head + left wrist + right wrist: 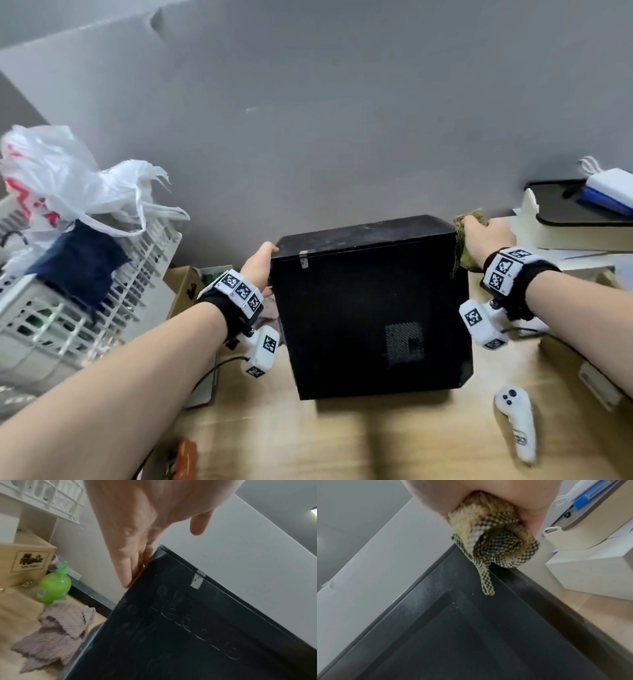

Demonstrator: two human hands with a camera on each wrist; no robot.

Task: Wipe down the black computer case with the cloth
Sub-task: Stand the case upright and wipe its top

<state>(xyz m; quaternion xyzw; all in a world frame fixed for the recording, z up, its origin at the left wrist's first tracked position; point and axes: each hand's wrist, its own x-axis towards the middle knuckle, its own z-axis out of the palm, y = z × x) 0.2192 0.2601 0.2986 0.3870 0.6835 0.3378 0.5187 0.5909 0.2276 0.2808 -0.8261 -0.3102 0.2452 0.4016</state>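
The wooden desk point(394, 438) carries the black computer case point(370, 308), standing upright near the grey wall point(342, 120); a white slatted crate point(68, 308) with a plastic bag point(68, 178) sits at the far left; the left hand point(258, 265) steadies the case's left upper edge, fingers straight along its side, thumb over the top; the right hand point(486, 240) clenches the bunched green checked cloth point(494, 538) against the case's right upper corner; a white controller point(517, 421) lies near the case's right.
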